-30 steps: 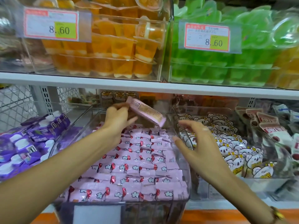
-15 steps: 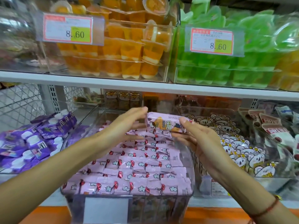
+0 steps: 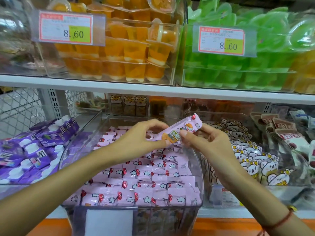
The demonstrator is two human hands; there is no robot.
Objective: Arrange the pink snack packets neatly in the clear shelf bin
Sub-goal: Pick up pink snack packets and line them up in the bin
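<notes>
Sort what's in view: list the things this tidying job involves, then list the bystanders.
Job:
pink printed snack packet, held by left hand and right hand
rows of pink packets
clear plastic shelf bin

Bystanders:
purple cartons
orange jelly cups
green jelly cups
koala-print packets

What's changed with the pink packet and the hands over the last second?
The right hand, empty and open a second ago, has come in and now pinches the pink packet together with the left hand, which held it alone. The packet has turned printed face up, right end raised. The rows of packets in the clear bin look unchanged.
</notes>
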